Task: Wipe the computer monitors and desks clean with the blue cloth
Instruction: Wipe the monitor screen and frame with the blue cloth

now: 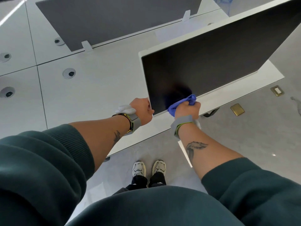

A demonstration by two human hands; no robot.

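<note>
A white-framed monitor (211, 59) with a dark screen stands on the white desk (101, 82). My left hand (142, 110) grips the monitor's near left corner. My right hand (187, 110) holds a bunched blue cloth (183, 103) and presses it against the screen close to its bottom edge. A dark reflection of the cloth shows on the screen just above it.
A grey divider panel (117, 18) stands on clips behind the monitor. Round cable grommets (69, 73) dot the desks to the left. Brass floor outlets (237, 109) lie on the grey tile floor at right. My shoes (149, 168) stand at the desk's front edge.
</note>
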